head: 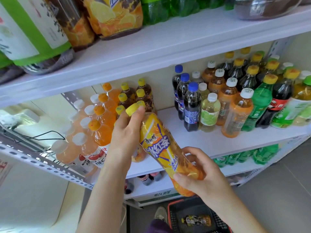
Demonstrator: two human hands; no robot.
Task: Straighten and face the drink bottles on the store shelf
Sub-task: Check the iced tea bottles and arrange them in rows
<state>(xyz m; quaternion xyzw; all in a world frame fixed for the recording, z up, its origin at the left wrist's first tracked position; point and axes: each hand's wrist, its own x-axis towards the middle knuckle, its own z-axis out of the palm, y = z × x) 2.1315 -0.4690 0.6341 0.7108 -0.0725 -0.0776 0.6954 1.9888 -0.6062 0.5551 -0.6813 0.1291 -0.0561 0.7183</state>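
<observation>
Your left hand (124, 132) curled round the neck of the yellow-labelled tea bottle (159, 145), your right hand (207, 179) gripping its base, the bottle tilted in front of the white middle shelf (185, 140), orange drinks (101, 125) to its left, cola bottles (191, 105) to its right.

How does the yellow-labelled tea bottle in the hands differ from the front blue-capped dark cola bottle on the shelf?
The yellow-labelled tea bottle is tilted, gripped by the left hand and right hand; the blue-capped dark cola bottle stands upright on the white shelf. The tea bottle's cap is yellow, the cola bottle's blue. Both are capped.
</observation>
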